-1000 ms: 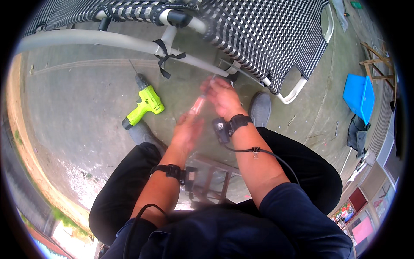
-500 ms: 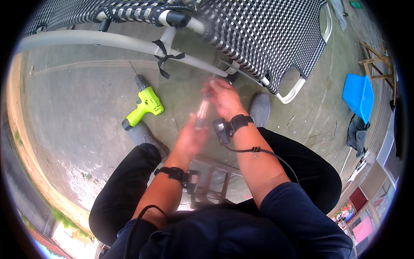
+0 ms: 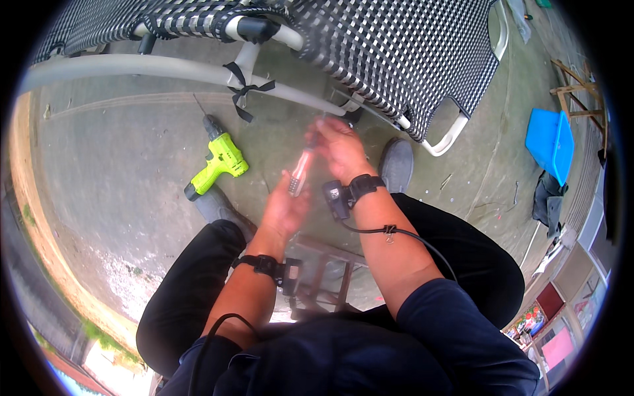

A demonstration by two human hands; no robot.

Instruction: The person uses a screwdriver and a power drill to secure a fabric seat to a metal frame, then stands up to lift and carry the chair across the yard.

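Between my hands is a screwdriver (image 3: 302, 170) with a clear reddish handle and a dark patterned grip end. My left hand (image 3: 285, 206) is closed round the grip end, slightly blurred. My right hand (image 3: 339, 148) has its fingers pinched together at the far end of the tool, where the shaft is hidden. Just beyond these fingers runs the white tubular frame (image 3: 290, 92) of a folding lounger, with a black strap (image 3: 243, 89) tied round it. The lounger's black-and-white woven fabric (image 3: 403, 59) spreads above and to the right.
A lime-green cordless drill (image 3: 224, 158) lies by my left shoe (image 3: 218, 208). My right shoe (image 3: 396, 165) stands under the lounger's edge. At the right are a blue bin (image 3: 549, 142) and a wooden frame (image 3: 578, 92). A brown metal stool (image 3: 323, 270) shows below my hands.
Both hands and the screwdriver have shifted slightly left. The lounger and drill also appear a little further left and up in the picture. My grip looks the same.
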